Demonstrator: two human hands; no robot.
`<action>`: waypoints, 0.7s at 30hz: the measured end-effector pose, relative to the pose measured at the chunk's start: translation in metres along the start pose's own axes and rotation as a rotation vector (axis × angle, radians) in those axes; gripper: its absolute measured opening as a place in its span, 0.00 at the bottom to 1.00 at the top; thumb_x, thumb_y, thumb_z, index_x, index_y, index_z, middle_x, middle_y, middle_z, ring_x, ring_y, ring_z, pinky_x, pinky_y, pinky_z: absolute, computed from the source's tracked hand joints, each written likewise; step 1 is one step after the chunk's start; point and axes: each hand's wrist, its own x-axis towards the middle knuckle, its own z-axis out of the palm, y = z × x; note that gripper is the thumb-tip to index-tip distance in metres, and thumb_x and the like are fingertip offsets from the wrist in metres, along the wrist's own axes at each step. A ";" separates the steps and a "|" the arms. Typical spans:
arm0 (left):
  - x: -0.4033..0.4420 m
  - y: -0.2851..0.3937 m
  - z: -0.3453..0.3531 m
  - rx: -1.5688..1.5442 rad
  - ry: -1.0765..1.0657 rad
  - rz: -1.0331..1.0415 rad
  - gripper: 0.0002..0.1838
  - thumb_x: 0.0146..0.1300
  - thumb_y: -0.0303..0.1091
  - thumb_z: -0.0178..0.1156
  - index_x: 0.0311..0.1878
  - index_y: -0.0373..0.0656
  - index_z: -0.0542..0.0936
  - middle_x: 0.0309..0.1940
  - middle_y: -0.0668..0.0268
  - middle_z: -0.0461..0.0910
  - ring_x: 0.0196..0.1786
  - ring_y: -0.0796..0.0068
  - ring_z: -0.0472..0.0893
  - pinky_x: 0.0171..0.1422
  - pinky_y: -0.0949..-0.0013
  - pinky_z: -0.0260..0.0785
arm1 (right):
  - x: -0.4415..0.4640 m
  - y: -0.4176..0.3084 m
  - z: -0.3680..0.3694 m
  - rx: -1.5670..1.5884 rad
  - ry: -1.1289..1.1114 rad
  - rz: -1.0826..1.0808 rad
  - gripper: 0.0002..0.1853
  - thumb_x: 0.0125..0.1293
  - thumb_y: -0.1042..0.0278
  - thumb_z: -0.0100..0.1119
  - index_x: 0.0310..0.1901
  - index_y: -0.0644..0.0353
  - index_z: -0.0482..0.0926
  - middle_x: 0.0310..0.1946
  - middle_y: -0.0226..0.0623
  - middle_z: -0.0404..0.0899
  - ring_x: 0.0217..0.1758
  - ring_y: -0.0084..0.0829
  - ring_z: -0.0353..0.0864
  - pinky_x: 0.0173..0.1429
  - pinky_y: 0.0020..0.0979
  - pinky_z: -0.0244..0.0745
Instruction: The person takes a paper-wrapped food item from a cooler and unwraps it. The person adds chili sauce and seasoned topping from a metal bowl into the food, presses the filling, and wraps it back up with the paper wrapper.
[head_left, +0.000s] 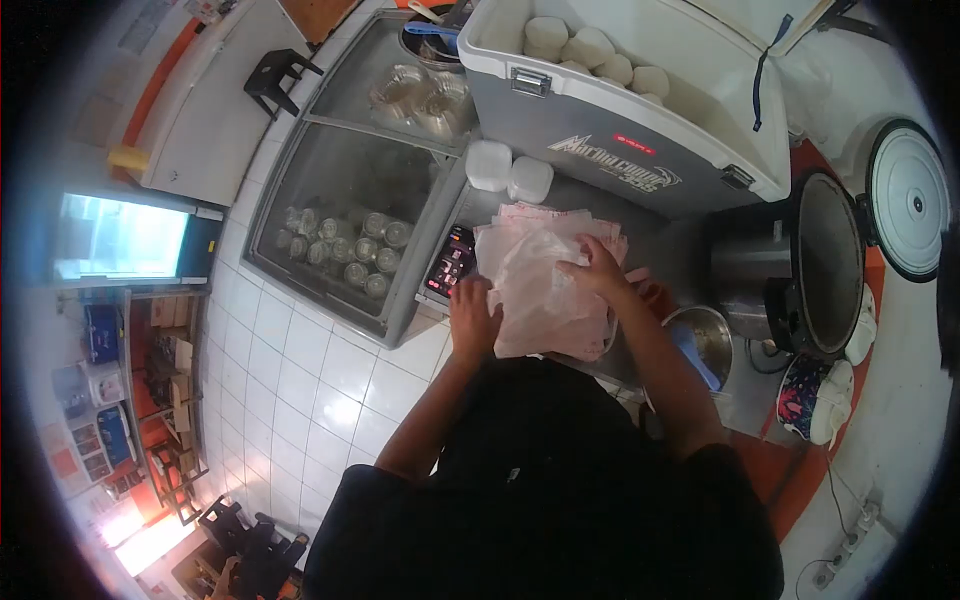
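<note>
Both hands [475, 318] [598, 275] half-curled on pale sheets [545, 305], grip unclear; cooler [545, 110] holds round white items [589, 47].

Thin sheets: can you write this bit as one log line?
thin sheets: overlapping, pinkish-white; left hand: at their left edge; right hand: on top; cooler: open

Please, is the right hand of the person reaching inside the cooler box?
No, the right hand is on the stack of thin sheets, outside the cooler box.
</note>
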 end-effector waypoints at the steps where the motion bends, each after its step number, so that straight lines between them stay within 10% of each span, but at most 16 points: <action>1: -0.003 0.001 0.005 -0.047 -0.114 -0.012 0.18 0.48 0.28 0.66 0.43 0.41 0.74 0.48 0.57 0.73 0.54 0.53 0.71 0.64 0.53 0.62 | 0.000 0.013 0.000 -0.006 0.093 -0.121 0.25 0.55 0.59 0.68 0.51 0.65 0.77 0.44 0.45 0.81 0.49 0.38 0.80 0.52 0.34 0.73; 7: 0.011 0.000 0.057 -0.161 -0.432 0.421 0.31 0.50 0.34 0.66 0.59 0.43 0.70 0.64 0.53 0.65 0.69 0.51 0.61 0.72 0.46 0.53 | -0.041 0.004 -0.056 -0.331 -0.071 -0.016 0.18 0.49 0.72 0.63 0.45 0.60 0.79 0.43 0.42 0.80 0.50 0.39 0.79 0.58 0.36 0.71; 13: 0.036 0.015 0.054 0.052 -0.641 0.218 0.54 0.42 0.55 0.73 0.73 0.53 0.58 0.76 0.53 0.44 0.76 0.40 0.41 0.71 0.29 0.42 | -0.028 0.052 -0.066 -0.591 -0.094 -0.058 0.14 0.52 0.73 0.60 0.42 0.58 0.80 0.43 0.44 0.81 0.49 0.41 0.81 0.52 0.37 0.74; 21: 0.040 0.043 0.061 0.008 -0.655 0.188 0.57 0.38 0.55 0.75 0.73 0.56 0.57 0.77 0.56 0.39 0.77 0.40 0.36 0.65 0.19 0.40 | -0.006 0.067 -0.117 -0.490 0.317 0.084 0.17 0.58 0.64 0.61 0.49 0.58 0.78 0.42 0.47 0.82 0.47 0.47 0.82 0.50 0.41 0.74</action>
